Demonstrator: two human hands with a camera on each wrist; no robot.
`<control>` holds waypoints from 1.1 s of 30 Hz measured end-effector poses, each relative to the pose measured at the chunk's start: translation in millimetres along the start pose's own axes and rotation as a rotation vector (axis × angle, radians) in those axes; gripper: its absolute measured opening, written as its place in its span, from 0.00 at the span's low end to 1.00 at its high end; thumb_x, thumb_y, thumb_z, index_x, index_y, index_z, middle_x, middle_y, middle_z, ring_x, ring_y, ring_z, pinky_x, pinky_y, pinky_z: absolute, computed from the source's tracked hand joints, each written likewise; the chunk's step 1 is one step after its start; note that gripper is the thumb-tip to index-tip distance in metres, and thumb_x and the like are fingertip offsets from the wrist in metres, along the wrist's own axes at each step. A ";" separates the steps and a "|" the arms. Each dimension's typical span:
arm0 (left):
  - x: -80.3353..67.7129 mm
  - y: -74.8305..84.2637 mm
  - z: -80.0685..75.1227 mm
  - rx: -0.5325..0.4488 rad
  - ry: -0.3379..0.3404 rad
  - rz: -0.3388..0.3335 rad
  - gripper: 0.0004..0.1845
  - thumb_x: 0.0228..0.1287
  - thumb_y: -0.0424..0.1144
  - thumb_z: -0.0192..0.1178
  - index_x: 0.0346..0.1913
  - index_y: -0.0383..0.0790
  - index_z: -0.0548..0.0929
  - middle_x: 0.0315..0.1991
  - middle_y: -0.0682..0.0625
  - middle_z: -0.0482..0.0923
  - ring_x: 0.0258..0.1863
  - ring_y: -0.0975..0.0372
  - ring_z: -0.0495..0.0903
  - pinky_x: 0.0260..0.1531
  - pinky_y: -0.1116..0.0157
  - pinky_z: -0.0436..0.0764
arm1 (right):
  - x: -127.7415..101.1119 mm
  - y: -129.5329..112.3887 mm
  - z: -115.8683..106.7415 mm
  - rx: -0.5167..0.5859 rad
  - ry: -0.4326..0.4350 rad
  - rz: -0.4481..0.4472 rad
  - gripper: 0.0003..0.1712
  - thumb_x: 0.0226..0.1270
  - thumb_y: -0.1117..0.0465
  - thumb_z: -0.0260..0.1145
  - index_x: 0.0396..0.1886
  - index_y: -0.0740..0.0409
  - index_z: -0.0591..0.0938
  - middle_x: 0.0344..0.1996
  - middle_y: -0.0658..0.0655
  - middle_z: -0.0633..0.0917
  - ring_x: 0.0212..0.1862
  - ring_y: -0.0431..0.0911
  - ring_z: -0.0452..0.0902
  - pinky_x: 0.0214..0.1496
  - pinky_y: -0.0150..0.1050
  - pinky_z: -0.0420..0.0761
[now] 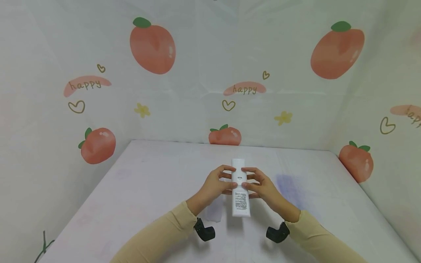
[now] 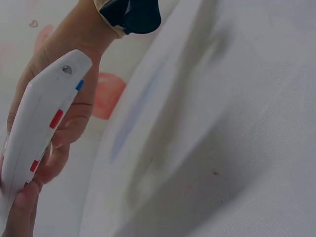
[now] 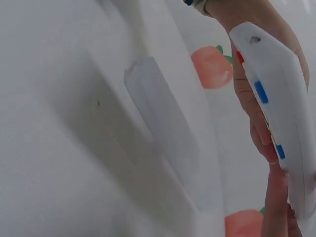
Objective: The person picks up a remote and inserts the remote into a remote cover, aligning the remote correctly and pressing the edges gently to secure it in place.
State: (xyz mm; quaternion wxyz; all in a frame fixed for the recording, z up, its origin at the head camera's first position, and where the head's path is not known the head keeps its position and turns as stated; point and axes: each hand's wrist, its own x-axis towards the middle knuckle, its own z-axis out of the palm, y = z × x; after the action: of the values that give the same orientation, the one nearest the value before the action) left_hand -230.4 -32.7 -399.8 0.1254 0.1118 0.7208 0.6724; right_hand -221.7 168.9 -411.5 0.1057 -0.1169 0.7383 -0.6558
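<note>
A white remote control point(image 1: 241, 212) is held above the table, its printed back turned up in the head view. My left hand point(image 1: 212, 185) grips its left edge, thumb on the back and fingers at the side. My right hand point(image 1: 268, 188) holds the right edge in much the same way. Red and blue buttons show on the underside of the remote control point(image 2: 42, 108) in the left wrist view. Blue buttons and a red one show on the remote control point(image 3: 281, 94) in the right wrist view. Most of its button face is hidden.
A white cloth-covered table point(image 1: 148, 204) lies beneath, with a bluish smudge point(image 1: 291, 188) on the right and a pale grey-violet patch point(image 1: 214, 212) left of the remote. A white backdrop point(image 1: 197, 73) printed with fruit stands behind and at both sides. Black wrist cameras hang below both wrists.
</note>
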 end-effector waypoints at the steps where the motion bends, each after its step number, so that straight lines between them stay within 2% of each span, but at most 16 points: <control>1: 0.2 0.0 -0.1 0.003 0.001 -0.001 0.26 0.57 0.27 0.67 0.59 0.43 0.75 0.51 0.39 0.75 0.39 0.56 0.83 0.36 0.58 0.86 | 0.2 0.0 -0.4 -0.013 0.000 -0.001 0.33 0.64 0.63 0.67 0.68 0.57 0.66 0.54 0.69 0.73 0.45 0.48 0.79 0.43 0.45 0.85; 4: 1.1 -0.7 -0.7 0.011 0.003 -0.006 0.26 0.57 0.27 0.68 0.59 0.44 0.76 0.51 0.40 0.75 0.39 0.56 0.83 0.35 0.58 0.86 | 0.6 -0.2 -0.7 -0.016 -0.008 -0.004 0.33 0.64 0.64 0.67 0.68 0.57 0.66 0.55 0.70 0.72 0.46 0.48 0.78 0.45 0.44 0.85; 9: 0.8 -1.6 -0.9 0.015 0.003 -0.008 0.27 0.57 0.28 0.68 0.59 0.45 0.76 0.52 0.40 0.75 0.39 0.56 0.83 0.35 0.58 0.86 | 1.0 -0.5 -0.9 0.043 -0.013 0.032 0.35 0.64 0.65 0.67 0.69 0.57 0.64 0.54 0.68 0.72 0.45 0.48 0.79 0.44 0.46 0.85; 14: 0.2 -2.0 -0.5 0.011 0.002 -0.004 0.27 0.57 0.28 0.68 0.60 0.44 0.76 0.53 0.40 0.75 0.39 0.56 0.83 0.35 0.58 0.86 | 1.1 0.7 -0.1 0.093 0.025 0.066 0.38 0.62 0.66 0.67 0.68 0.57 0.60 0.52 0.61 0.76 0.43 0.46 0.81 0.43 0.46 0.85; 20: 1.7 -4.2 0.1 -0.001 0.005 0.006 0.27 0.56 0.28 0.68 0.59 0.45 0.76 0.54 0.41 0.75 0.40 0.56 0.82 0.35 0.58 0.86 | 1.1 0.6 0.8 0.160 0.054 0.128 0.37 0.62 0.66 0.68 0.66 0.63 0.59 0.48 0.53 0.80 0.43 0.43 0.81 0.45 0.44 0.84; 29: 1.2 -5.2 0.9 0.010 -0.002 -0.003 0.27 0.56 0.28 0.68 0.60 0.46 0.76 0.54 0.42 0.75 0.39 0.56 0.82 0.35 0.57 0.86 | -1.3 -1.0 -2.4 0.173 -0.017 0.147 0.39 0.65 0.62 0.66 0.68 0.67 0.56 0.46 0.53 0.84 0.44 0.42 0.82 0.49 0.43 0.83; 33: 1.7 -2.1 -2.5 0.042 -0.036 -0.017 0.25 0.59 0.30 0.67 0.60 0.46 0.76 0.54 0.41 0.75 0.41 0.55 0.83 0.37 0.56 0.86 | -1.4 0.0 -3.2 0.181 -0.024 0.139 0.38 0.65 0.63 0.66 0.67 0.66 0.56 0.45 0.51 0.85 0.44 0.41 0.82 0.49 0.44 0.83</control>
State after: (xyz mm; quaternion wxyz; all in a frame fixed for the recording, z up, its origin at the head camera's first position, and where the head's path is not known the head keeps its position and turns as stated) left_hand -232.8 -34.7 -401.9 0.1417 0.1203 0.7333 0.6540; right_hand -221.4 172.3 -411.1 0.1699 -0.0634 0.6810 -0.7095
